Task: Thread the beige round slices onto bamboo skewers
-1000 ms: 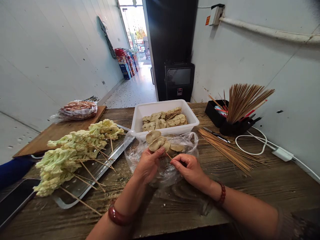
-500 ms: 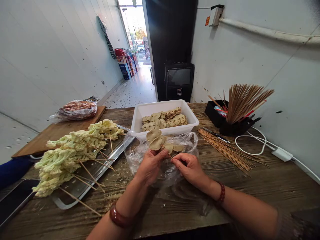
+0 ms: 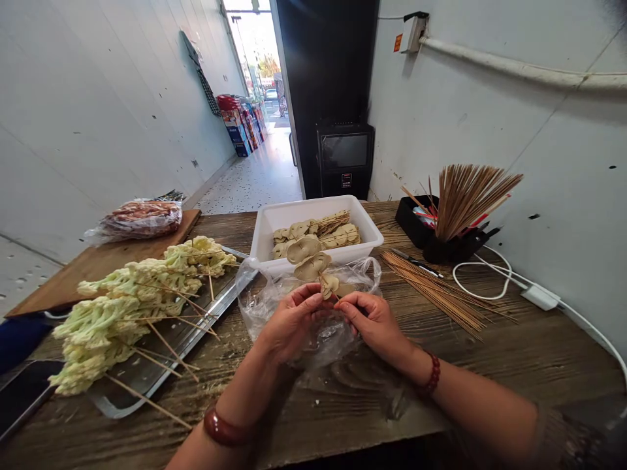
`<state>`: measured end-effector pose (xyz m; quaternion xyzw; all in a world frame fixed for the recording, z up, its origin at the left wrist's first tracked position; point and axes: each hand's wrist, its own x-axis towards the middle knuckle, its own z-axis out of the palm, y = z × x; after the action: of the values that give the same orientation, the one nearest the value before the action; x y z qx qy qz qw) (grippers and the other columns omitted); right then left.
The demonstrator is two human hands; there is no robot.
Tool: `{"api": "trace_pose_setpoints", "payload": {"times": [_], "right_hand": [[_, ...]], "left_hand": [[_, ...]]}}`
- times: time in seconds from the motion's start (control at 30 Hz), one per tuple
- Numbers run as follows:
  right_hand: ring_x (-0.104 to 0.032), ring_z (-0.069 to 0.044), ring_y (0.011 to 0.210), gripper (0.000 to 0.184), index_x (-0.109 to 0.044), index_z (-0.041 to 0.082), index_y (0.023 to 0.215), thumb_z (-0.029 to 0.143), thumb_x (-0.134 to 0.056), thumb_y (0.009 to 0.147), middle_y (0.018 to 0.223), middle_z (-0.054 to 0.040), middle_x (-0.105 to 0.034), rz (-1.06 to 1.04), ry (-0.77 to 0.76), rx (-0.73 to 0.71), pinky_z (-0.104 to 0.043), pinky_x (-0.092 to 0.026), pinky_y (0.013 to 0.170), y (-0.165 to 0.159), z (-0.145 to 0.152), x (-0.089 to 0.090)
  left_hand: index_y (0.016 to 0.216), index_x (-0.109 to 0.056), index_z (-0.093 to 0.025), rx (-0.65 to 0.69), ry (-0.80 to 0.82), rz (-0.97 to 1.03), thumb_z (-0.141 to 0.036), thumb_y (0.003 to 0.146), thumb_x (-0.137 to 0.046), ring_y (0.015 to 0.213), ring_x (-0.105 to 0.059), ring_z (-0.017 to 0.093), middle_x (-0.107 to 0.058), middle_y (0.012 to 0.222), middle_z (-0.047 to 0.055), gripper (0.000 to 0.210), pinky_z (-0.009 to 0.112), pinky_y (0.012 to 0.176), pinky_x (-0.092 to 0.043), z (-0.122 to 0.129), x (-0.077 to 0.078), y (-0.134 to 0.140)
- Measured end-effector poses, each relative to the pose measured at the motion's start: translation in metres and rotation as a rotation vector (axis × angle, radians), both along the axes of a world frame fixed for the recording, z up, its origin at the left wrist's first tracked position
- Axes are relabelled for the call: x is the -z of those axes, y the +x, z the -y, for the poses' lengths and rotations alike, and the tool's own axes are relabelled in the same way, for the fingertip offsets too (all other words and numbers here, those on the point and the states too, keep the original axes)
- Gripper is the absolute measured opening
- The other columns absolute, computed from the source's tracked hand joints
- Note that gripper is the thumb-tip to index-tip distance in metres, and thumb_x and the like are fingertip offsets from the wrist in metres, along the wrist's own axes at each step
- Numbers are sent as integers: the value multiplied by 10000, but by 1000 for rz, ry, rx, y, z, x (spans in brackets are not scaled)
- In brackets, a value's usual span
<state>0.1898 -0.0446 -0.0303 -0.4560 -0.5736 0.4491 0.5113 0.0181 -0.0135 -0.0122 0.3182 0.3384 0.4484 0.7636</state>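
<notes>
Near the white tub point(image 3: 289, 214), the left hand point(image 3: 291, 320) is pinching slices point(image 3: 312, 266), the right hand point(image 3: 375, 323) is holding their stick point(image 3: 337, 298), and rough pushing could tear one.

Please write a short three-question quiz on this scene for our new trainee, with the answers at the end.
1. True or false: the cauliflower rests on a metal tray, to the left of the plastic bag.

2. Where does the fanned-out bundle of sticks stand?
A) In the white tub
B) In the black holder
C) On the wooden board

3. Fill in the blank: the right hand pinches a thin ____ that carries pale round slices.

Key:
1. True.
2. B, in the black holder.
3. Stick.
</notes>
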Motion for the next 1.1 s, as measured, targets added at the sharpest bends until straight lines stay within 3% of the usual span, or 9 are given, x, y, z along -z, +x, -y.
{"api": "trace_pose_setpoints", "payload": {"times": [0.2, 0.53, 0.7, 0.9, 1.1], "right_hand": [[-482, -87, 426, 296, -683, 168, 777, 417, -579, 898, 555, 29, -543, 81, 33, -27, -211, -381, 435, -1, -1, 2], [-531, -105, 473, 284, -678, 171, 719, 380, -595, 894, 565, 17, -597, 151, 114, -93, -222, -427, 494, -2, -1, 4], [-557, -121, 539, 358, -684, 170, 785, 467, -537, 920, 606, 8, -599, 84, 81, 48, -231, -444, 541, 11, -8, -4], [-589, -137, 651, 340, -682, 168, 821, 480, -570, 899, 731, -15, -620, -27, 91, 104, -240, -474, 613, 18, -12, -12], [-558, -122, 590, 323, -690, 173, 852, 470, -571, 897, 708, -8, -621, -23, 100, 143, -234, -451, 564, 25, -14, -11]], "left_hand": [[913, -713, -139, -63, 43, -3, -233, 651, -854, 743, -659, 144, -722, 870, 49, 312, 265, 751, -522, -1, -3, 1], [682, -720, -146, -43, 121, -127, -287, 633, -860, 604, -566, 110, -666, 649, 9, 204, 230, 635, -460, 4, -4, 7], [843, -773, -136, -12, 173, -233, -291, 662, -835, 721, -631, 169, -741, 796, 66, 246, 267, 712, -476, 6, -6, 7], [831, -777, -142, -16, 210, -279, -267, 643, -844, 728, -639, 178, -745, 784, 61, 236, 268, 732, -487, 4, -7, 6], [794, -774, -146, -77, 193, -250, -259, 622, -862, 758, -647, 190, -742, 774, 64, 224, 271, 750, -489, 4, -12, 4]]}}
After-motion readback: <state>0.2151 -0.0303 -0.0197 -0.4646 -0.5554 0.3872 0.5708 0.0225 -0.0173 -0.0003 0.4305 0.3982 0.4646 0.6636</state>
